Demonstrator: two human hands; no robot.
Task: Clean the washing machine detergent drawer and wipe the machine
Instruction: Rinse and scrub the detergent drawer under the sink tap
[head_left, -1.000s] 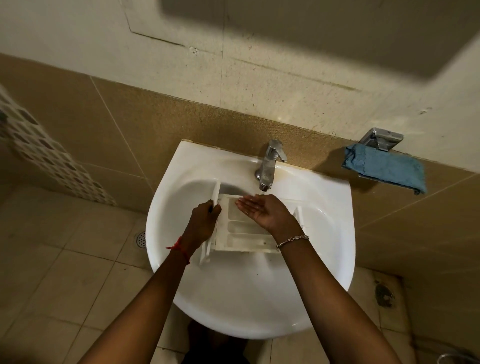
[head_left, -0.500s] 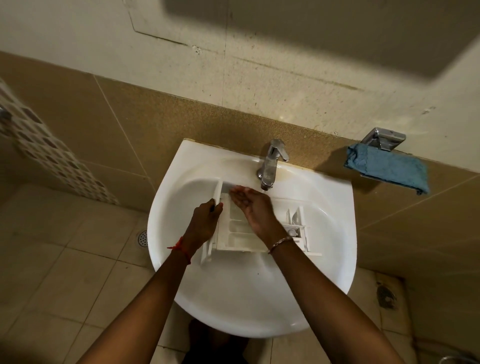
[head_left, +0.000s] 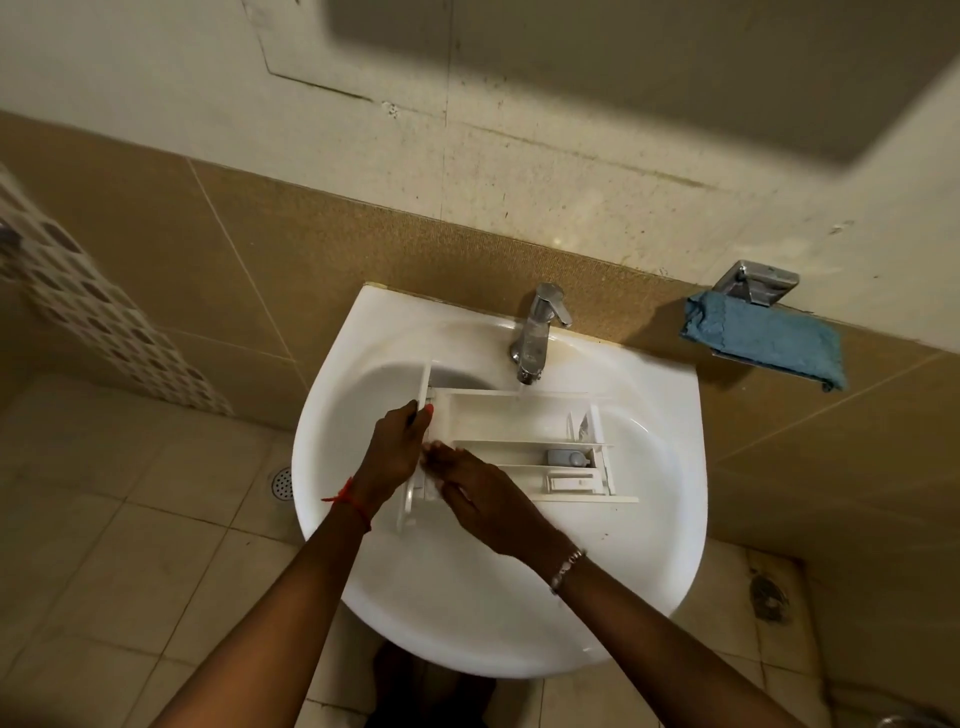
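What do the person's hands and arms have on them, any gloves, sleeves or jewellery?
Both hands are bare, with no gloves, and the forearms show no sleeves as far as the frame reaches. The left hand has a thin red thread tied round its wrist. The right hand has a slim bracelet of small pale beads or links at the wrist. No rings or watch show.
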